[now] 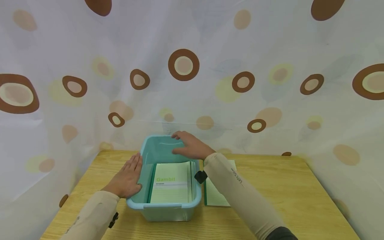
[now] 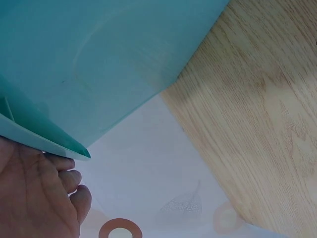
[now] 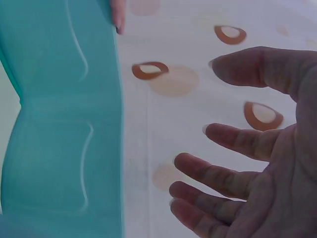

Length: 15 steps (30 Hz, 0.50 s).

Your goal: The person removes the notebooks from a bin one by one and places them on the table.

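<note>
A light blue plastic basin [image 1: 165,213] stands on the table, left of the middle. Inside it lie several notebooks [image 1: 169,191], the top one pale green with "Gambit" on its cover. My left hand [image 1: 127,176] rests on the basin's left rim, fingers straight; in the left wrist view that hand [image 2: 39,193] lies along the rim. Over the basin's far right part hovers my right hand [image 1: 192,146], holding nothing. The right wrist view shows this hand [image 3: 267,148] with fingers and thumb spread, apart from the basin wall [image 3: 59,114].
Right of the basin, another pale green notebook [image 1: 217,193] lies on the wooden table [image 1: 285,186], partly hidden under my right forearm. A patterned white sheet [image 1: 204,100] hangs behind the table and along both sides.
</note>
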Motion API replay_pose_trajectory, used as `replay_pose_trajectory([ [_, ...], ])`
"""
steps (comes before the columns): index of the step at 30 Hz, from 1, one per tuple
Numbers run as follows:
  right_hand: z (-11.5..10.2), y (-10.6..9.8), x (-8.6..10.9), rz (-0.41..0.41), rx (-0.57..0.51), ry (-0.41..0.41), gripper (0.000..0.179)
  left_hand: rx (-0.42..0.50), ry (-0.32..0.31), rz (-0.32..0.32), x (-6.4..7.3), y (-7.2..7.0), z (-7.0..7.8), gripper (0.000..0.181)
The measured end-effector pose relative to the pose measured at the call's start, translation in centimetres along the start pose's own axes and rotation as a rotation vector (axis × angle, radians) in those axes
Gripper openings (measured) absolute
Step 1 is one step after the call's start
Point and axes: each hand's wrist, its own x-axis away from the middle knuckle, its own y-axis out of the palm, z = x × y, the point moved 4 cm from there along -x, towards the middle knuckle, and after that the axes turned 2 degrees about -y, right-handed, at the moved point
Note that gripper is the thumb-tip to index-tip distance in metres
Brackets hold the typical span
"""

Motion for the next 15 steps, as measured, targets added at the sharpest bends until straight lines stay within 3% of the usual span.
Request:
replay_pose_trajectory([
  [8,-0.3,4.6,-3.9,-0.121,0.085,0.120,0.061,-0.001,-0.003,-0.002,0.1,0.1,-0.1,0.083],
  [15,0.6,7.7,-5.5,-0.170,0.161,0.211,0.066,-0.003,0.017,0.013,0.1,-0.1,0.0,0.081],
])
